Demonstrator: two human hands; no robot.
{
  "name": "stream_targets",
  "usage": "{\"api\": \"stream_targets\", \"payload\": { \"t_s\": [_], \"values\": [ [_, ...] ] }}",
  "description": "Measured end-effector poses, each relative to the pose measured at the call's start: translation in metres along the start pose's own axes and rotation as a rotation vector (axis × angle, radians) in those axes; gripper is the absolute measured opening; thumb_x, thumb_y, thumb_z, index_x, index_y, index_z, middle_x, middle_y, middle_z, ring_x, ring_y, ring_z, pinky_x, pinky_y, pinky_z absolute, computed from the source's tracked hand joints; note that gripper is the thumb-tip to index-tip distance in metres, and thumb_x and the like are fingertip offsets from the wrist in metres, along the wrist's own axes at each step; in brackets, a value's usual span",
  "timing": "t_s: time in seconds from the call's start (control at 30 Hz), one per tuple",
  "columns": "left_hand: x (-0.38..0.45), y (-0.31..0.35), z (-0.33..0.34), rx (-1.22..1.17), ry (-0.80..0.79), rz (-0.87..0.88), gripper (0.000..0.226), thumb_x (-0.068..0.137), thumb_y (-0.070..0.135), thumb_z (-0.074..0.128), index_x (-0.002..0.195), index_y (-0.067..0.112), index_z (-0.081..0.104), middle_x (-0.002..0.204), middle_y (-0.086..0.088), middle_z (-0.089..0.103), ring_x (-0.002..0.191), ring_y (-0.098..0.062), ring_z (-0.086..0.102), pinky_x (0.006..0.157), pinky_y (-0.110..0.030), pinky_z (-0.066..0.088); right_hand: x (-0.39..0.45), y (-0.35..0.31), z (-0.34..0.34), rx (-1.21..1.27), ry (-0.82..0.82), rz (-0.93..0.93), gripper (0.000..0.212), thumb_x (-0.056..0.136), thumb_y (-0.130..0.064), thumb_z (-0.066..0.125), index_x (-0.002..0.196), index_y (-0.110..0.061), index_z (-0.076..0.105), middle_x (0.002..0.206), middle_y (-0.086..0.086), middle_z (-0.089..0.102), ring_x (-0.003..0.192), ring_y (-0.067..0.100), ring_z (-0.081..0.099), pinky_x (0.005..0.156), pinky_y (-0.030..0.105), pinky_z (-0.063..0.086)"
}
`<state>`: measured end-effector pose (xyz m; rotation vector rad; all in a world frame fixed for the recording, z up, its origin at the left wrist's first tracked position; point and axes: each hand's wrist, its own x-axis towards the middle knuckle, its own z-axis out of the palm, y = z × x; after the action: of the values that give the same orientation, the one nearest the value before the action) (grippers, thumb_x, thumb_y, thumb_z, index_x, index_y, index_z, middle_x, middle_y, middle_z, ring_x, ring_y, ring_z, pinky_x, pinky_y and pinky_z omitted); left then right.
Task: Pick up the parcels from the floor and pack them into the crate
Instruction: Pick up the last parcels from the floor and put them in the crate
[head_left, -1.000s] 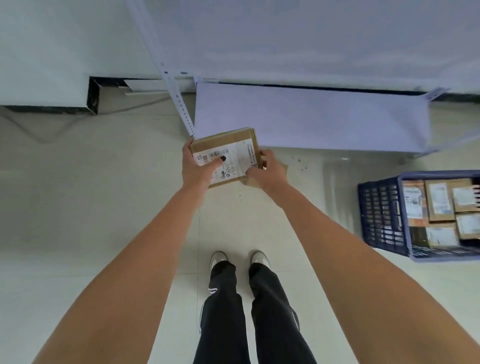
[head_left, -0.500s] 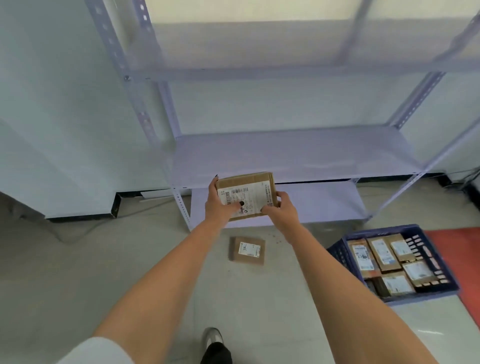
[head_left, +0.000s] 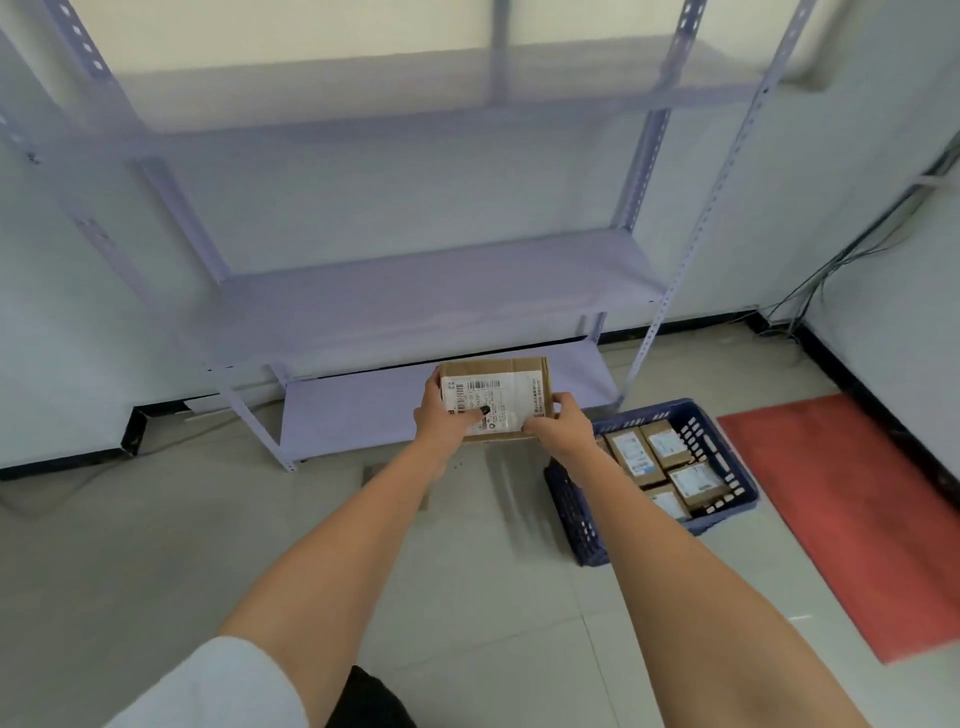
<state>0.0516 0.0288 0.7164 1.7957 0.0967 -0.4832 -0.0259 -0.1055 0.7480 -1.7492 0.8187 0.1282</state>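
- A person is holding a brown cardboard parcel (head_left: 494, 399) in the air with both hands, in front of the lowest board of a pale metal shelf rack (head_left: 415, 291).
- The left hand (head_left: 445, 422) is gripping the parcel's left edge, its thumb lying across the white shipping label; the grip is closed on the parcel.
- The right hand (head_left: 558, 427) is clasping the parcel's lower right corner, fingers curling over the edge; this grip is closed on the parcel too.
- The parcel is facing label-up, tilted slightly toward the camera, and is hovering above the floor (head_left: 467, 597), just left of the crate.
- A blue slotted crate (head_left: 724, 460) is sitting on the floor to the right of the hands, near the rack's right front leg.
- Several labelled packed parcels (head_left: 660, 460) are lying flat inside the crate, side by side in rows.
- A small brown piece is showing on the floor beside the left forearm, mostly hidden; I cannot tell what it is.
- A red mat (head_left: 857, 519) is lying on the floor just right of the crate, toward the right wall.
- Dark cables (head_left: 841, 260) are running down the right wall to the floor corner.
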Motion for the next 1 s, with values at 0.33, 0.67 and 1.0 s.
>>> {"api": "stream_targets", "payload": {
  "t_s": [0.33,0.67,1.0],
  "values": [
    [-0.054,0.014,0.176,-0.043,-0.064,-0.079,0.078,0.082,-0.001,0.065,0.144,0.023,0.023,0.135,-0.006,0.053,0.126,-0.023,0.048,0.103,-0.037,0.04,0.013,0.065,-0.171,-0.055,-0.029,0.042,0.054,0.083,-0.007,0.056,0.135,-0.014,0.043,0.117,0.008,0.057,0.101,0.023,0.054,0.086,0.033,0.047],
    [-0.019,0.014,0.284,0.037,-0.073,-0.175,0.065,0.084,-0.003,0.061,0.139,0.016,0.032,0.134,-0.007,0.054,0.124,-0.023,0.05,0.093,-0.03,0.043,0.099,0.107,-0.246,-0.107,-0.083,0.173,0.054,0.083,-0.003,0.056,0.134,-0.011,0.04,0.124,0.01,0.056,0.096,0.021,0.055,0.062,0.022,0.049],
    [-0.006,-0.006,0.359,0.114,0.026,-0.261,0.064,0.083,-0.003,0.062,0.137,0.018,0.035,0.131,-0.008,0.056,0.108,-0.018,0.054,0.083,-0.025,0.046,0.156,0.157,-0.291,-0.165,-0.233,0.268,0.062,0.087,-0.004,0.053,0.143,-0.011,0.028,0.132,0.014,0.052,0.114,0.028,0.054,0.092,0.034,0.049]
  ]
}}
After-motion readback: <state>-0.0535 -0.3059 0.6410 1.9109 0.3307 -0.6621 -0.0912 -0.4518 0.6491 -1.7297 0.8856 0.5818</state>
